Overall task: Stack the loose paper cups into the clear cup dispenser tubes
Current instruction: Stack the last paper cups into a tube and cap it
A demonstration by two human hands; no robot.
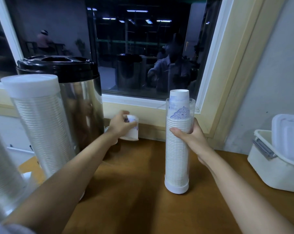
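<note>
L hand (121,126): fingers curled round a loose paper cup (132,130) from above, thumb side toward the camera. The cup is rim-down & a bit tilted, at the back edge of the worktop (134,196), just beside the steel urn (78,105). Can't tell if the rim touches the wood; the cup is slightly blurred. L forearm runs in from the front-left corner.

R hand (191,138): thumb lies across the front of the clear tube (176,159), the other fingers wrap round its far side, so it's a firm grip about 2/3 up. The tube stands upright on its white base, roughly mid-worktop, well apart from the loose cup. Inside it is a stack of white cups, rims down, filling most of the height. The top cup (179,100), w/ a blue pattern, pokes out above the tube's open rim.

Left side of the worktop: a 2nd tube (40,122), packed w/ cups & shut w/ a white cap, right in front of the urn. The urn has a black lid. A 3rd tube (1,174) shows partly at the front-left corner, out of focus.

Right edge: a white lidded box (276,166) w/ a metal clasp.

Behind the back edge: a dark window (142,48) w/ reflections.
</note>
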